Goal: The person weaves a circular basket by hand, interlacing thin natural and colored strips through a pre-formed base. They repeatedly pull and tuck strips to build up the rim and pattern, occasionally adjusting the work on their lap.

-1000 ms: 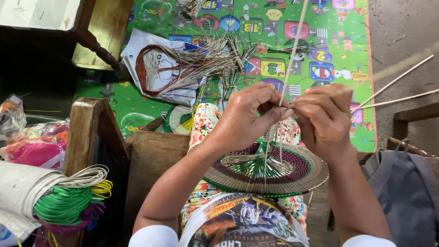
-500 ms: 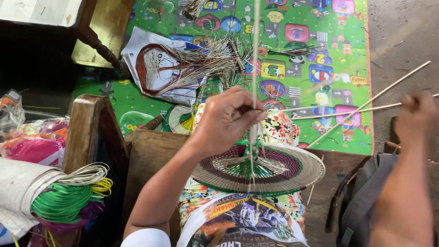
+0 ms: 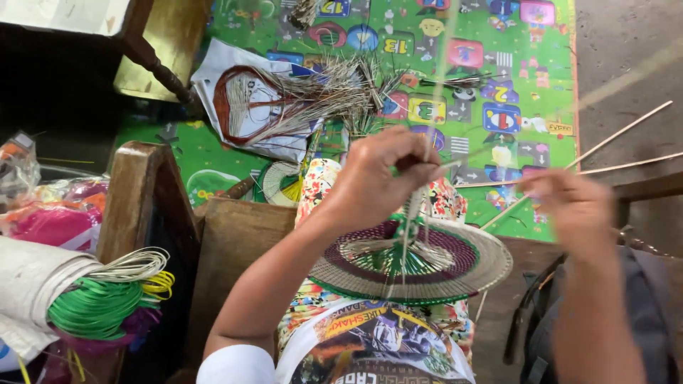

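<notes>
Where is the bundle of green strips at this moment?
In the head view, the green strips lie at the lower left, beside yellow strips and below a wooden chair arm, left of the left hand.

My left hand (image 3: 380, 181) is hovering over the woven disc (image 3: 413, 259) on my lap, and thin upright strands (image 3: 416, 213) are crowding the space right under it. At three o'clock my right hand (image 3: 576, 210) is sitting apart, and the gap between the hands is staying open except for one slanting stick (image 3: 605, 139). At nine o'clock a wooden chair frame (image 3: 135, 199) is walling me in. At twelve o'clock a loose bundle of reeds (image 3: 313, 96) is lying across the play mat (image 3: 512, 43), with bare mat beyond it.
</notes>
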